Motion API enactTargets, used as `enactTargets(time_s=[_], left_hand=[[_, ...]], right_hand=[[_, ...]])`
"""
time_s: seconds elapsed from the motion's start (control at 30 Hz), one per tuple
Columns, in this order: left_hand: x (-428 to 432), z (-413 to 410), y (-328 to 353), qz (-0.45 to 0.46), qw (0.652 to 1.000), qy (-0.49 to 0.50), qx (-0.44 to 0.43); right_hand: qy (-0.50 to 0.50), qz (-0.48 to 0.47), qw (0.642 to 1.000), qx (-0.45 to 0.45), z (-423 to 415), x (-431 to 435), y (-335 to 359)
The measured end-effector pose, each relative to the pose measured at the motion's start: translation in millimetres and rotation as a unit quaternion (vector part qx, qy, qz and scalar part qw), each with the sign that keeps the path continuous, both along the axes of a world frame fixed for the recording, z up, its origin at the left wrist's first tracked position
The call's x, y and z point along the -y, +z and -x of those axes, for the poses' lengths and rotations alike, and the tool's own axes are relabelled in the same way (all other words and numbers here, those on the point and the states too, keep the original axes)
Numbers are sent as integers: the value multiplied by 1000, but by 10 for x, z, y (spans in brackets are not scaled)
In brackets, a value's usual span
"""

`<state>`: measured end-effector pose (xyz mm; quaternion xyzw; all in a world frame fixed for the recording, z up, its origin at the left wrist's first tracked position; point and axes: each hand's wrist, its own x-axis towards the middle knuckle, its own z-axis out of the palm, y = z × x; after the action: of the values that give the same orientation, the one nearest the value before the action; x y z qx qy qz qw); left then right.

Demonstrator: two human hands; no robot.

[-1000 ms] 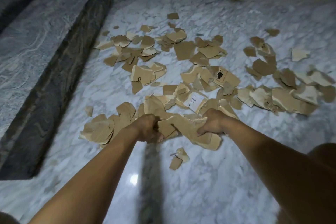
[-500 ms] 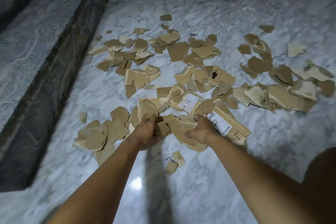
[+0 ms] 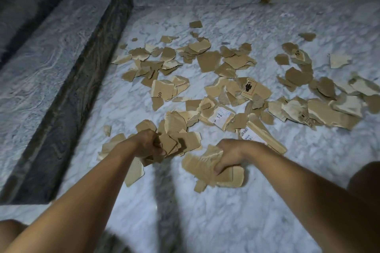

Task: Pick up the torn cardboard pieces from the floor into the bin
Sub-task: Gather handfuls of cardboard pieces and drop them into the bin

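1. The left hand (image 3: pixel 149 145) grips a bunch of torn cardboard pieces (image 3: pixel 176 144), fingers curled around them.
2. The right hand (image 3: pixel 228 155) holds a second cardboard bunch (image 3: pixel 205 163) just above the marble floor (image 3: pixel 205 211).
3. Many scattered pieces (image 3: pixel 207 60) lie on the floor beyond both hands.

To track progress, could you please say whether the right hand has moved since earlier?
Yes: the right hand drew back toward the person, away from the white-labelled piece.
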<state>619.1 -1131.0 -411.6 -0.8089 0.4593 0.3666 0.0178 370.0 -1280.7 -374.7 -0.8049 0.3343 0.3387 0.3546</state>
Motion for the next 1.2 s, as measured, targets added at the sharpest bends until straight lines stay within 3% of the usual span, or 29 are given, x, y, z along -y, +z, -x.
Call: enactTargets(time_s=[0.07, 0.17, 0.27, 0.37, 0.53, 0.8, 0.93, 1.1, 1.2], left_hand=[[66, 37, 12, -38, 997, -51, 45], [210, 64, -2, -105, 975, -132, 145], [367, 155, -63, -61, 973, -157, 158], [422, 283, -255, -37, 972, -183, 144], [317, 366, -497, 27, 980, -128, 153], [129, 252, -310, 144, 987, 41, -53], [177, 237, -198, 128, 984, 81, -97], [307, 313, -168, 98, 989, 63, -90], [314, 379, -256, 86, 988, 65, -109]], right_hand=[[68, -6, 998, -3, -110, -261, -158], [182, 76, 980, 13, -202, -575, -489], [190, 114, 974, 41, -195, -710, -695], [154, 85, 984, 40, -173, -720, -771], [75, 54, 995, 43, -75, -635, -875], [-28, -19, 999, 21, 94, -239, -756], [-87, 11, 996, -2, 289, 366, -435], [-231, 77, 969, 41, 602, 958, -243], [-237, 102, 966, 16, 715, 992, -371]])
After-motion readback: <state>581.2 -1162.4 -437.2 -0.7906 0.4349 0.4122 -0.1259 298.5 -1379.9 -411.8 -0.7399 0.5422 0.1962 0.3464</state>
